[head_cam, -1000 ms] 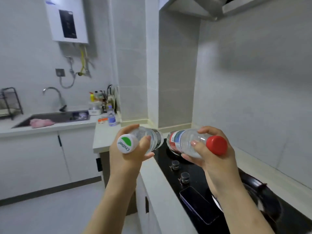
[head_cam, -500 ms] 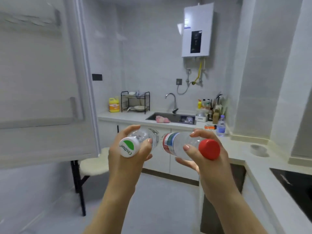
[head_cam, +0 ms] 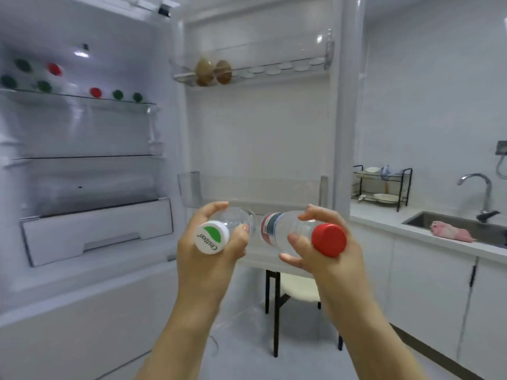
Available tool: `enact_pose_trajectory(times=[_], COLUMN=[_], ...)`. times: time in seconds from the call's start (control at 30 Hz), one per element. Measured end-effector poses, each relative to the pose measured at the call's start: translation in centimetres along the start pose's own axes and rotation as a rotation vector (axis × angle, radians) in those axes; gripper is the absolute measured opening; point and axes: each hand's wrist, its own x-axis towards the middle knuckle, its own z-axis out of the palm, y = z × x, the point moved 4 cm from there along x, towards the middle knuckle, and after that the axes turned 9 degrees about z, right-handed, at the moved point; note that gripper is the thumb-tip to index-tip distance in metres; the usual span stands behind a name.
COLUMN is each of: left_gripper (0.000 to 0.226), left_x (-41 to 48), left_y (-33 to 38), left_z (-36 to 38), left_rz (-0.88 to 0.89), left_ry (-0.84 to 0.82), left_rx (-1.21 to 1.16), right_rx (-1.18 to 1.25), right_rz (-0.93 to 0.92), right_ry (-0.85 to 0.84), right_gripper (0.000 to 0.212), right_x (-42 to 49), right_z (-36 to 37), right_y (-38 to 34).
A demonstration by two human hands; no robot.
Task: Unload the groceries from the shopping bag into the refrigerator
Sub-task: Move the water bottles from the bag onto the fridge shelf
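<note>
My left hand (head_cam: 210,259) is curled round a green-capped bottle (head_cam: 234,222) and my right hand (head_cam: 329,260) round a red-capped bottle (head_cam: 286,229), both bottles level with their bases nearly meeting, and the open refrigerator (head_cam: 96,231) is at ten o'clock.

Both horizontal: white-capped bottle (head_cam: 233,219), red-capped bottle (head_cam: 279,226)

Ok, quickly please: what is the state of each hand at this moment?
Left hand: closed around the clear plastic bottle with the white-and-green cap.
Right hand: closed around the clear plastic bottle with the red cap.
</note>
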Motion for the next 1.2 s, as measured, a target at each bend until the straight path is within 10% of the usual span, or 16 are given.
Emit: enact_pose_trajectory(times=[0.63, 1.2], left_gripper=[0.035, 0.034], left_x=[15.7, 34.6], left_y=[-3.6, -7.0], left_z=[-14.3, -18.2], left_rz=[0.306, 0.618], left_ry=[0.445, 0.478], left_rx=[0.233, 0.345], right_rx=[0.303, 0.54], right_rz=[-0.16, -0.415], right_ry=[-0.385, -0.424], right_gripper=[0.025, 0.024], right_x=[15.8, 32.3], right_z=[22.2, 37.1], right_y=[8.9, 10.6])
